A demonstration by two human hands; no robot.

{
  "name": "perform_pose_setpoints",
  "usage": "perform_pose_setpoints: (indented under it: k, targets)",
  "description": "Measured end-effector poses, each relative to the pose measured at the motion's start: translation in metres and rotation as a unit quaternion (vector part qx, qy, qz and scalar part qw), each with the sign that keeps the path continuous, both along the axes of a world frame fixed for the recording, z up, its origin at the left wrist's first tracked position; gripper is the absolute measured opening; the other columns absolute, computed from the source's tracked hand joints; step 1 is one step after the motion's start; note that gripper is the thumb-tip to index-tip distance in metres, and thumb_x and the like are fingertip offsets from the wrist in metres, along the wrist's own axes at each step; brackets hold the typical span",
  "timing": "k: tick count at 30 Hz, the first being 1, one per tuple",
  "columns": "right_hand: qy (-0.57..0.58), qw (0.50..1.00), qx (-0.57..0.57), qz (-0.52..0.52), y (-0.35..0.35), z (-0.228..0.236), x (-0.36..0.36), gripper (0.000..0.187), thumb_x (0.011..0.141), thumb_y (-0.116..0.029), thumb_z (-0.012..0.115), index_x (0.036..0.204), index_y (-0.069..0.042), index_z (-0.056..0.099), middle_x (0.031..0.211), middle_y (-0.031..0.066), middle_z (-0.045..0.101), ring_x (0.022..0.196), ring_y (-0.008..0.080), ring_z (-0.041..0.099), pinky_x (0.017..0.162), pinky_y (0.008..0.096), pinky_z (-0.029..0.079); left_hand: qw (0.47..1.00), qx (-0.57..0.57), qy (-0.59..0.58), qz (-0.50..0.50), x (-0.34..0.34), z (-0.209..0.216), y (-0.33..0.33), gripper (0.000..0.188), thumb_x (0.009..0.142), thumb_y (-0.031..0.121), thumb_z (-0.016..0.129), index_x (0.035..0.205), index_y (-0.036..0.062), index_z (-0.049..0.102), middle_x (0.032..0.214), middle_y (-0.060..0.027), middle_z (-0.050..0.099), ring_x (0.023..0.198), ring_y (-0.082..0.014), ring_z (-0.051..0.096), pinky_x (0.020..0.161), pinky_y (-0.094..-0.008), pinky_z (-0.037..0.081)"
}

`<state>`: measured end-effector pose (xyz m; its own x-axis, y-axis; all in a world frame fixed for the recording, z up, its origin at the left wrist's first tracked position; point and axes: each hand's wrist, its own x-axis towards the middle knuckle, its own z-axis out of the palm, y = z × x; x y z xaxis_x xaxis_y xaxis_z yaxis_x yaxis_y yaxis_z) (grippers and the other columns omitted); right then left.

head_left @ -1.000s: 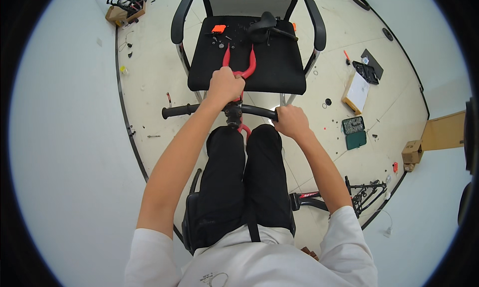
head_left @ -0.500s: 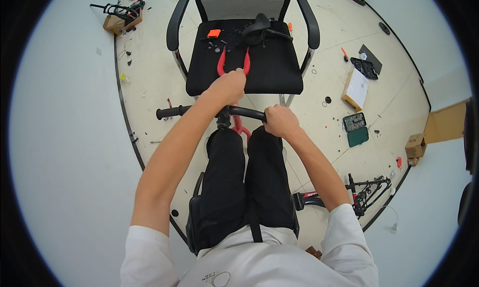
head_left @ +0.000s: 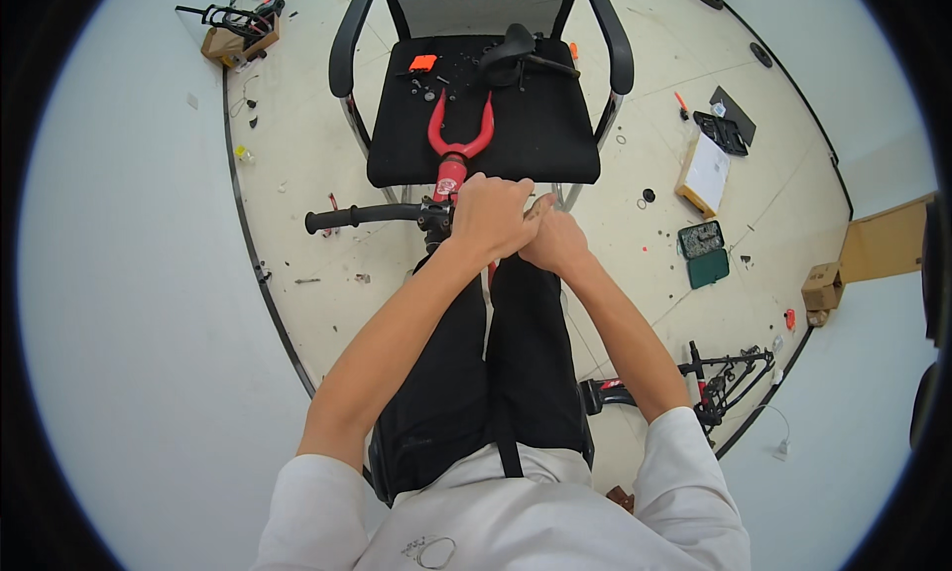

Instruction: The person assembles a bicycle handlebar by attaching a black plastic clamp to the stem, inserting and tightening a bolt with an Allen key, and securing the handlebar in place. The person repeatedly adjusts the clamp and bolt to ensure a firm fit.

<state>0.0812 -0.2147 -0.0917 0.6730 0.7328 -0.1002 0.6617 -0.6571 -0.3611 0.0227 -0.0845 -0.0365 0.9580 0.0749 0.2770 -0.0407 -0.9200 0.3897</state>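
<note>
both hands (head_left: pixel 516 229) grip the black handlebar (head_left: pixel 372 215) by the red fork (head_left: pixel 458 144).

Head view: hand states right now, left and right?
Left hand: closed over the middle of the black handlebar, above the red fork.
Right hand: curled against the left hand; what it grips cannot be told.

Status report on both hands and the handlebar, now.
Left hand closed over the handlebar centre, by the red fork. Right hand pressed against it, grip hidden. Fork prongs rest on the chair seat among small parts. Nothing blocking.
</note>
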Motion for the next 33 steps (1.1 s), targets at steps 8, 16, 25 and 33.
perform_pose_setpoints:
  k: [8, 16, 25, 33]
  targets:
    - [-0.01, 0.999, -0.016, 0.038, -0.007, 0.021, 0.006, 0.028, 0.081, -0.029, 0.066, 0.083, -0.001, 0.069, 0.077, 0.0219, 0.068, 0.079, 0.0412, 0.07, 0.07, 0.0485, 0.057, 0.978, -0.084, -0.143, -0.125, -0.029, -0.005, 0.002, 0.031, 0.086, 0.026, 0.071, 0.064, 0.0074, 0.06, 0.06, -0.0054, 0.054, 0.063, -0.0243, 0.051, 0.073, -0.0377, 0.034]
    - [-0.032, 0.994, -0.093, 0.05, -0.016, 0.027, 0.02, 0.014, 0.072, -0.017, 0.071, 0.075, -0.004, 0.069, 0.075, 0.0192, 0.068, 0.072, 0.0393, 0.069, 0.07, 0.0472, 0.057, 0.958, -0.107, -0.075, -0.255, -0.044, 0.003, 0.018, 0.026, 0.076, 0.015, 0.075, 0.062, 0.009, 0.055, 0.06, -0.0042, 0.05, 0.064, -0.0235, 0.047, 0.076, -0.0373, 0.035]
    - [-0.049, 0.994, -0.078, 0.061, -0.024, 0.02, 0.037, 0.011, 0.071, -0.015, 0.068, 0.07, -0.004, 0.066, 0.069, 0.0181, 0.066, 0.067, 0.0395, 0.066, 0.065, 0.0481, 0.055, 0.926, -0.112, -0.034, -0.36, -0.053, 0.001, 0.046, 0.018, 0.069, 0.007, 0.07, 0.063, 0.0057, 0.053, 0.06, -0.0048, 0.048, 0.069, -0.0243, 0.05, 0.081, -0.0379, 0.04]
    - [-0.053, 0.996, -0.053, 0.04, -0.033, 0.004, 0.034, 0.014, 0.073, -0.018, 0.071, 0.076, -0.006, 0.066, 0.07, 0.0167, 0.066, 0.071, 0.0378, 0.066, 0.066, 0.0467, 0.054, 0.944, -0.114, -0.107, -0.29, -0.058, -0.002, 0.023, 0.021, 0.072, 0.007, 0.077, 0.07, 0.0055, 0.056, 0.077, -0.0064, 0.054, 0.081, -0.0276, 0.056, 0.09, -0.0402, 0.046]
